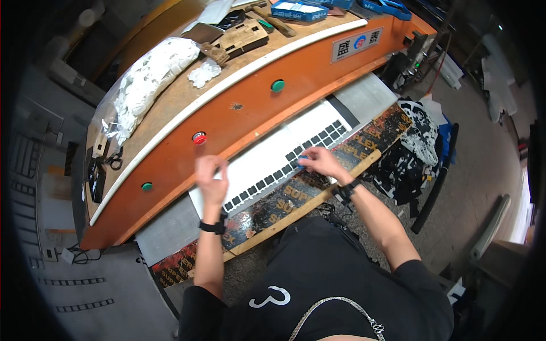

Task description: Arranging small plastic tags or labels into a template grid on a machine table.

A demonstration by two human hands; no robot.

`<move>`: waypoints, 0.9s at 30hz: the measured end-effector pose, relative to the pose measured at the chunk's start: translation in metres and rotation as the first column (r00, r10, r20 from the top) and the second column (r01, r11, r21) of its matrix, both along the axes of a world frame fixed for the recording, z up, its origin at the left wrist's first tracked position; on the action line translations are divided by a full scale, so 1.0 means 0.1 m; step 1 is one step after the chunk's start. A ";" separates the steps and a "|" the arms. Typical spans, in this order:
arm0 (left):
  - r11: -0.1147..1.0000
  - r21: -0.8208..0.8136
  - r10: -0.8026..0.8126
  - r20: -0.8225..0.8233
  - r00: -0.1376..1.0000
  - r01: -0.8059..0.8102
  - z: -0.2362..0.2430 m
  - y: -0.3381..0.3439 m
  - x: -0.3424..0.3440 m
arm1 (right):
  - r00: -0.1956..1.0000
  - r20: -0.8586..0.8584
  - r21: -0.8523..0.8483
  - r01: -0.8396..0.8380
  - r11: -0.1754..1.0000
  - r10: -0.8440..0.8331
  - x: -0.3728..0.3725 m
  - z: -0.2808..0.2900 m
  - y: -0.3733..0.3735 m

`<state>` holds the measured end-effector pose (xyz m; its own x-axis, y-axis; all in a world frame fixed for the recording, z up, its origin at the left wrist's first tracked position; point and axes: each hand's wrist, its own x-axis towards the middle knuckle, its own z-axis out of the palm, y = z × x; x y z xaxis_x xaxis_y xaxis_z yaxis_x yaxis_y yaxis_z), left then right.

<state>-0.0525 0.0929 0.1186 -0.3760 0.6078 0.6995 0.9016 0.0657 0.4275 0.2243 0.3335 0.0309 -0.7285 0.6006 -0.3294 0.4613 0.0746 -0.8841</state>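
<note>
A long white sheet (250, 165) lies on the grey metal bed under the orange press. Rows of small black squares (324, 138) run along its near edge and thicken toward the right end. My right hand (323, 163) is over the row of squares, its fingers pinched on a small blue piece (302, 162) whose exact kind does not show. Raised above the left part of the sheet, close to the press front, is my left hand (211, 177). Its fingers are smeared by motion, and I cannot make out anything in them.
The orange press front (239, 111) carries a red button (199, 138) and green buttons (277, 86). On its top lie a bag of white pieces (153, 77), a hammer (276, 23) and blue trays (298, 10). Black and white scraps (406, 159) are heaped at the right.
</note>
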 end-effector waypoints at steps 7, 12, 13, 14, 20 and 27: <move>0.930 -0.311 -0.013 0.506 0.863 0.197 -1.22 0.45 0.73 | 0.973 0.130 0.642 -0.228 0.732 0.190 -0.82 -0.06 -0.31; 0.915 -0.326 -0.029 0.537 0.843 0.239 -1.41 0.73 0.85 | 0.962 0.210 0.580 -0.267 0.769 0.175 -0.80 -0.17 -0.23; 0.910 -0.334 -0.032 0.533 0.845 0.245 -1.46 0.76 0.83 | 0.962 0.131 0.615 -0.267 0.742 0.238 -0.76 -0.24 -0.15; 0.908 -0.359 0.004 0.523 0.852 0.216 -1.53 0.75 0.84 | 0.952 0.054 0.643 -0.263 0.719 0.300 -0.69 -0.16 -0.13; 0.947 -0.232 -0.073 0.513 0.855 0.220 -1.70 0.88 0.77 | 0.998 0.047 0.500 0.003 0.866 -0.030 0.20 0.09 0.37; 0.944 -0.234 -0.040 0.623 0.781 0.234 -1.72 0.93 0.84 | 0.975 0.191 0.693 -0.054 0.719 -0.110 1.10 -0.47 0.19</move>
<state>0.0317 0.1863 -0.0533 -0.5561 0.8182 0.1460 0.4725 0.1667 0.8655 0.3346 0.3526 -0.0162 -0.6728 0.7383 0.0483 0.6350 0.6097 -0.4744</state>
